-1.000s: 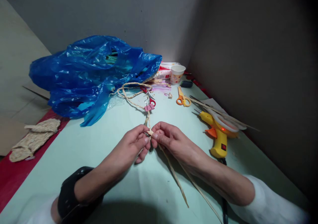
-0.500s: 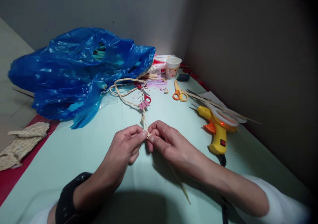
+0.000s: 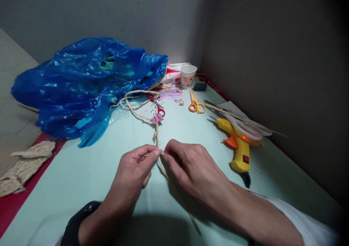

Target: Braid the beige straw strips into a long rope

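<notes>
A pale straw braid (image 3: 159, 136) runs toward me from a pink binder clip (image 3: 157, 119) to my fingertips. My left hand (image 3: 135, 169) pinches the near end of the braid between thumb and forefinger. Close against it, my right hand (image 3: 193, 168) is closed with thumb and forefinger on straw strands at the same spot. One long loose straw strand (image 3: 184, 201) trails from between the hands toward the table's near side. The fingers cover the exact crossing of the strands. Beyond the clip, the finished cord lies in loops.
Red-handled scissors (image 3: 161, 112) lie by the clip, orange scissors (image 3: 193, 107) farther right. A yellow glue gun (image 3: 241, 153) with its red light lit rests at right. Behind are a blue plastic bag (image 3: 81, 75) and paper cup (image 3: 188, 79). Woven straw pieces (image 3: 28, 166) lie at left.
My right hand has turned over, its back now more upward and its fingers curled in at the braid. More of the loose strand shows below the hands. My left hand keeps its pinch.
</notes>
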Available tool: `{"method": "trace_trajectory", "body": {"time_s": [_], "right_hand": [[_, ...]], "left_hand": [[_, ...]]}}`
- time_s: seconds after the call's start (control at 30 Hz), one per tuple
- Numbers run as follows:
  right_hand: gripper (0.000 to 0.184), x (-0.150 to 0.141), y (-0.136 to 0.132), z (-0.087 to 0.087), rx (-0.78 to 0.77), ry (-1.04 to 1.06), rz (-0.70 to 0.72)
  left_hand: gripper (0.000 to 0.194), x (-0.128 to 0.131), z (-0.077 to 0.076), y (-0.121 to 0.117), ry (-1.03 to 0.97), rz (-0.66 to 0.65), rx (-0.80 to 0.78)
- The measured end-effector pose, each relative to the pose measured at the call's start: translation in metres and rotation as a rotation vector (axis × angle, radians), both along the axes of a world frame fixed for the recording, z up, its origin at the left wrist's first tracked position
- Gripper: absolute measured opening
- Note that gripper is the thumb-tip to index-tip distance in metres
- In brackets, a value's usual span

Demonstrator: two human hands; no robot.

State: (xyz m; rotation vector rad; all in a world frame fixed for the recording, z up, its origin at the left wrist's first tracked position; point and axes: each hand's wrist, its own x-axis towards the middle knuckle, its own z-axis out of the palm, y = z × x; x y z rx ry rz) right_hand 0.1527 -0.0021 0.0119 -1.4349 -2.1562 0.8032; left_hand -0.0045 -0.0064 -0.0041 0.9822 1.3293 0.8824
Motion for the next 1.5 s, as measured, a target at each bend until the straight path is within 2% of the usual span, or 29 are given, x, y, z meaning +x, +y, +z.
{"method": "trace_trajectory", "body": {"time_s": [0.2, 0.37, 0.47, 0.6, 0.67, 0.73, 0.77, 0.83, 0.9, 0.97, 1.03, 1.13, 1.33, 1.5], "right_hand": [[0.012, -0.008, -0.013, -0.007, -0.029, 0.061, -0.011], [0.013, -0.015, -0.02, -0.018, 0.259, -0.053, 0.134], [0.015, -0.02, -0.02, -0.021, 0.351, -0.045, 0.104], [0.017, -0.02, -0.017, -0.015, 0.341, 0.04, 0.032], [0.017, -0.014, -0.013, -0.007, 0.385, 0.027, 0.056], [0.016, -0.006, -0.007, 0.001, 0.421, 0.007, 0.006], [0.014, -0.002, -0.004, 0.004, 0.392, 0.013, -0.036], [0.017, 0.003, 0.004, 0.007, 0.197, 0.06, -0.071], [0.021, 0.004, 0.009, 0.005, -0.07, 0.143, -0.007], [0.024, 0.003, 0.012, 0.001, -0.231, 0.195, 0.051], [0.026, 0.0, 0.011, -0.003, -0.238, 0.183, 0.036], [0.025, -0.002, 0.009, -0.008, -0.169, 0.122, 0.016], [0.027, 0.003, 0.013, -0.007, -0.058, 0.081, 0.082], [0.025, 0.003, 0.017, -0.004, -0.155, 0.134, 0.113]], "left_hand": [[0.028, 0.001, 0.004, 0.002, 0.014, 0.031, -0.043], [0.033, 0.001, 0.012, 0.003, 0.032, 0.03, -0.135], [0.032, 0.003, 0.017, 0.003, 0.011, 0.049, -0.174], [0.029, 0.004, 0.019, 0.003, -0.021, 0.074, -0.197], [0.028, 0.002, 0.017, 0.003, -0.033, 0.074, -0.182], [0.027, 0.0, 0.014, 0.004, -0.041, 0.059, -0.154], [0.027, -0.001, 0.013, 0.004, -0.045, 0.051, -0.136], [0.026, -0.002, 0.011, 0.004, -0.063, 0.042, -0.112], [0.026, -0.001, 0.009, 0.003, -0.093, 0.053, -0.116], [0.027, 0.0, 0.009, 0.001, -0.118, 0.066, -0.133], [0.03, 0.002, 0.01, 0.0, -0.13, 0.065, -0.137], [0.032, 0.002, 0.011, -0.001, -0.123, 0.046, -0.101], [0.032, 0.001, 0.011, -0.001, -0.045, 0.027, -0.031], [0.03, 0.006, 0.017, -0.003, 0.137, 0.079, -0.025]]}}
